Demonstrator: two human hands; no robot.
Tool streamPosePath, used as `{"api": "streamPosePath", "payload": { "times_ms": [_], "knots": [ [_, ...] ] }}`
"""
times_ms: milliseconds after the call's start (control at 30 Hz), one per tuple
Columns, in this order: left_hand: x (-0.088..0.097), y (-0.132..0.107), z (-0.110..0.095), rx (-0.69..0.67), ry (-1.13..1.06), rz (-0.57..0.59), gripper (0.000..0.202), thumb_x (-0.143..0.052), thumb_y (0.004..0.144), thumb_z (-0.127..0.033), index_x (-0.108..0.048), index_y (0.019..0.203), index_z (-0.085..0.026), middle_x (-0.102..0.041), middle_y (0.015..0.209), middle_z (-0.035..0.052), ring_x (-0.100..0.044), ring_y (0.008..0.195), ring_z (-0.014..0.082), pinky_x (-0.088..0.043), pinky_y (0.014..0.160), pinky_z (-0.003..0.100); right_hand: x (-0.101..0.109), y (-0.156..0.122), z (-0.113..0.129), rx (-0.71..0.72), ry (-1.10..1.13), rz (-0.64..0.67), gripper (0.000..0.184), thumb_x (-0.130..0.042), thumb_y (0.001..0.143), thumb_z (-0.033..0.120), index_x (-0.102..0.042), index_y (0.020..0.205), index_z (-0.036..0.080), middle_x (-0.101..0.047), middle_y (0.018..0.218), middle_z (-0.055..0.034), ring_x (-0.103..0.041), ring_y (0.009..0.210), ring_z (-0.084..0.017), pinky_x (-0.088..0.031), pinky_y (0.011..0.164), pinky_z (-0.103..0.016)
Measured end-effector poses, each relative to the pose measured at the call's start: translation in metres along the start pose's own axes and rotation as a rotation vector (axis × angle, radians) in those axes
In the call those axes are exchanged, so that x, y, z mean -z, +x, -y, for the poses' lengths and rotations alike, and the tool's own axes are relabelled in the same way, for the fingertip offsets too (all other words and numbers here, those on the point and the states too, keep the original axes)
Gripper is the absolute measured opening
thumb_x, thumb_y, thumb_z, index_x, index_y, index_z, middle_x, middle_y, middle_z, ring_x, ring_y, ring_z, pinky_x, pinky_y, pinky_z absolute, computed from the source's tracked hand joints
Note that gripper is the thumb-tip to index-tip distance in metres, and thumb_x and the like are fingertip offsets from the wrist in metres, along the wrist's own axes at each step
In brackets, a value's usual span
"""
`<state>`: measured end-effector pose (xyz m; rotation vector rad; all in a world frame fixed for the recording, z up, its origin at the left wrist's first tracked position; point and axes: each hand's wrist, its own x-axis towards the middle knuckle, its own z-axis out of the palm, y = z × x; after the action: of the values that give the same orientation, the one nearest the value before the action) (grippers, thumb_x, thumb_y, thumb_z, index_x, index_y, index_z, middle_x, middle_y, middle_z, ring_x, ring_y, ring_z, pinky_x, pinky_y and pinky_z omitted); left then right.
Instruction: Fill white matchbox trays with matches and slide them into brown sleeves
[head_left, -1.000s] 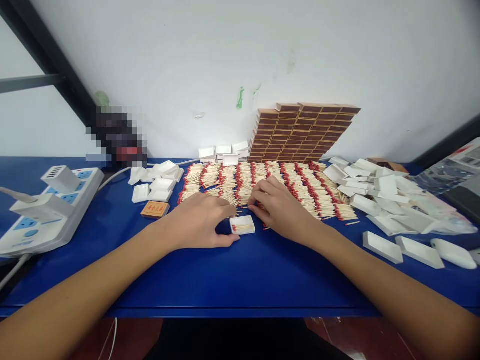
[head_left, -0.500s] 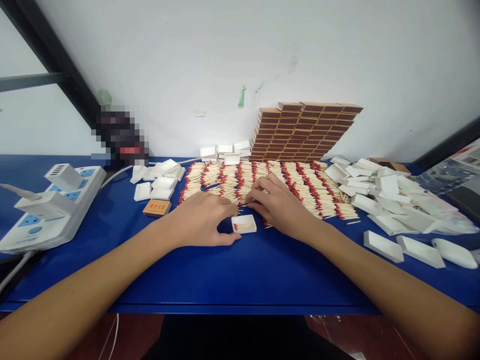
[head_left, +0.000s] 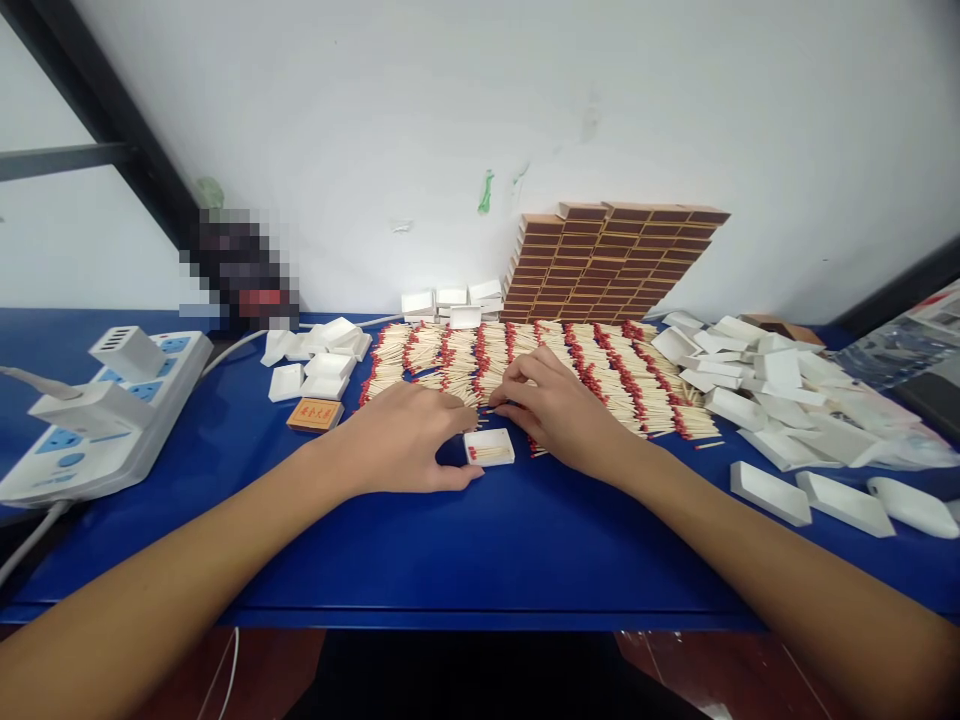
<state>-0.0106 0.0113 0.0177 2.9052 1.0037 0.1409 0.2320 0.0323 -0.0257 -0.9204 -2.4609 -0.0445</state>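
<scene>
A small white matchbox tray point(head_left: 501, 440) lies on the blue table with a few red-headed matches in its left part. My left hand point(head_left: 409, 435) steadies its left end, thumb at the near side and fingers at the far side. Just beyond the tray, my right hand point(head_left: 551, 405) has its thumb and fingertips pinched together at the near edge of the spread matches point(head_left: 619, 385). A red match head shows by those fingertips; how many matches they hold is hidden. Left of my left hand sits an orange matchbox point(head_left: 315, 414).
Stacked matchboxes point(head_left: 600, 265) stand against the wall. White trays lie in a heap point(head_left: 780, 380) at right, in a group point(head_left: 326, 365) at left, and in a small stack point(head_left: 450, 300) behind the matches. A power strip point(head_left: 161, 400) with cables occupies the left side.
Almost nothing differs. Both hands keep their places at the tray and the matches, and the whole view has shifted very slightly.
</scene>
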Motion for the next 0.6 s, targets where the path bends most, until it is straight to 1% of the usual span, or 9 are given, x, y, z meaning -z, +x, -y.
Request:
{"api": "streamPosePath", "payload": {
  "times_ms": [133, 300, 467, 600],
  "knots": [
    [0.0012, -0.0004, -0.0006, 0.008, 0.012, 0.009, 0.032, -0.066, 0.094, -0.048, -0.074, 0.103, -0.018, -0.077, 0.095, 0.0036, -0.072, 0.086, 0.0232, -0.04, 0.066, 0.033, -0.0006, -0.0006, -0.0009, 0.007, 0.028, -0.013, 0.02, -0.056, 0.104, 0.019, -0.075, 0.103, 0.015, -0.063, 0.098, -0.0127, -0.051, 0.099, -0.027, -0.05, 0.086, -0.043],
    [-0.0005, -0.0001, 0.0004, 0.004, 0.007, -0.004, 0.033, -0.065, 0.095, -0.048, -0.074, 0.107, -0.019, -0.077, 0.097, 0.0041, -0.073, 0.089, 0.024, -0.041, 0.068, 0.033, -0.0002, -0.0011, -0.001, 0.012, 0.035, -0.009, 0.02, -0.056, 0.104, 0.018, -0.075, 0.105, 0.016, -0.063, 0.099, -0.0124, -0.051, 0.099, -0.027, -0.049, 0.086, -0.044],
    [-0.0005, 0.0004, 0.0007, 0.004, 0.014, -0.002, 0.034, -0.064, 0.095, -0.05, -0.074, 0.106, -0.019, -0.077, 0.095, 0.0035, -0.072, 0.087, 0.0235, -0.041, 0.067, 0.034, -0.0003, -0.0013, -0.001, -0.003, 0.066, -0.007, 0.018, -0.056, 0.104, 0.018, -0.073, 0.098, 0.016, -0.063, 0.098, -0.0117, -0.05, 0.099, -0.026, -0.048, 0.086, -0.043],
    [-0.0005, 0.0001, 0.0003, 0.013, 0.011, 0.003, 0.034, -0.065, 0.095, -0.05, -0.074, 0.106, -0.019, -0.077, 0.096, 0.0032, -0.073, 0.088, 0.0234, -0.041, 0.067, 0.034, 0.0007, -0.001, -0.0017, -0.034, 0.07, 0.023, 0.016, -0.057, 0.103, 0.019, -0.069, 0.093, 0.016, -0.064, 0.098, -0.0119, -0.05, 0.1, -0.027, -0.048, 0.088, -0.044]
  ]
}}
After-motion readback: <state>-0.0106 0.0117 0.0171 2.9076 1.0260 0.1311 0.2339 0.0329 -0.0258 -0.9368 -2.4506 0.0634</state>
